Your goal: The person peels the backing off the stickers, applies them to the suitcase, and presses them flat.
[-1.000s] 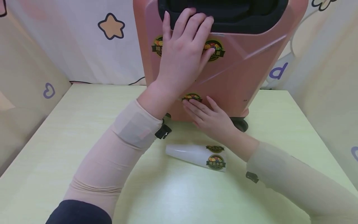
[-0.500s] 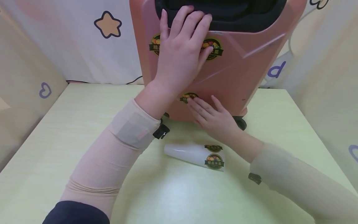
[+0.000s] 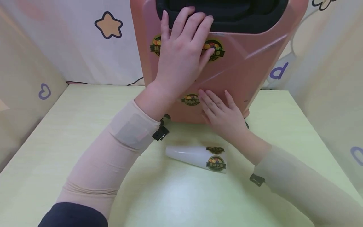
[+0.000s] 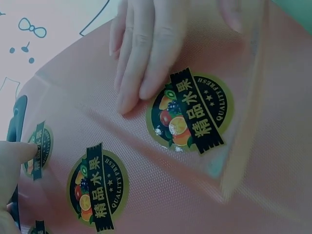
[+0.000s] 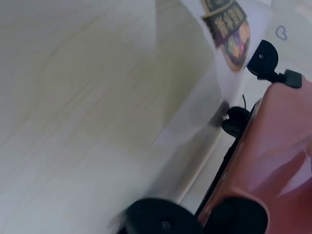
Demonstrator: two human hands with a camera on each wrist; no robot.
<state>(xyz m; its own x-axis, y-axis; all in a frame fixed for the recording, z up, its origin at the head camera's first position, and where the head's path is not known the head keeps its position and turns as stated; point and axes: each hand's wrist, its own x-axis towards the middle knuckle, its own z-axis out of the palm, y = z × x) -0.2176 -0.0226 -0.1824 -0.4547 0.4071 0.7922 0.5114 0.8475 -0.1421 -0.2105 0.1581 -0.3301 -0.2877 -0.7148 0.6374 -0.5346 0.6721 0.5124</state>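
Note:
A pink suitcase (image 3: 235, 75) stands upright on the table, its black handle recess (image 3: 235, 23) at the top. My left hand (image 3: 181, 56) rests on its upper face, fingertips over the recess's lower edge. Round fruit stickers are on the suitcase: one (image 3: 213, 50) beside my left thumb, another (image 3: 155, 45) partly behind that hand, and a lower one (image 3: 190, 100). With fingers extended, my right hand (image 3: 224, 116) touches the suitcase just right of the lower sticker. In the left wrist view, the right hand's fingers (image 4: 141, 63) lie beside this sticker (image 4: 190, 112), which looks flat.
On the pale table (image 3: 113, 176), a curled white sticker sheet (image 3: 187, 154) with fruit stickers lies in front of the suitcase. Black wheels (image 5: 163, 217) show under the suitcase in the right wrist view. A patterned curtain (image 3: 71, 37) hangs behind.
My right hand has slid right and slightly up off the lower sticker, uncovering nearly all of it. The left hand has stayed in place on the suitcase.

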